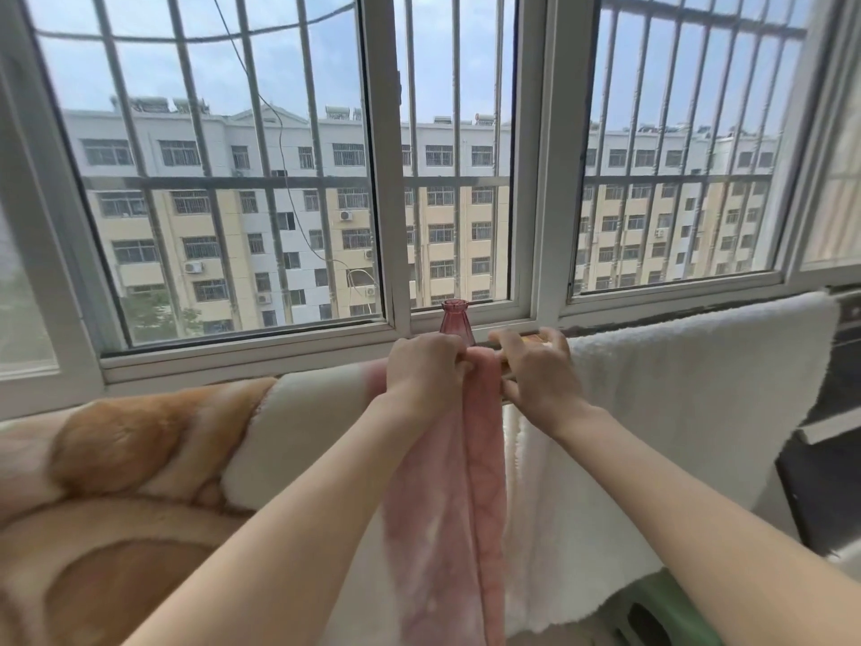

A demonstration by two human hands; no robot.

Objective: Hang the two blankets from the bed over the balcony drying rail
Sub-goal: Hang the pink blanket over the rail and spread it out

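Observation:
A plush blanket [140, 459] with orange, cream and pink patches hangs over the rail below the window, from the left edge to the middle. Its pink edge [447, 505] drops down the centre. My left hand [426, 370] is closed on the top of that pink edge at the rail. A white fluffy blanket [689, 394] hangs over the rail on the right. My right hand [536, 370] rests with fingers spread on the short bare stretch of rail [505, 359] between the two blankets, gripping nothing that I can see.
A pink glass vase [455, 321] stands on the window sill just behind my hands. White window frames [382, 179] and outer metal bars close off the front. A dark appliance [834, 412] stands at the right, and a green stool [666, 613] sits low right.

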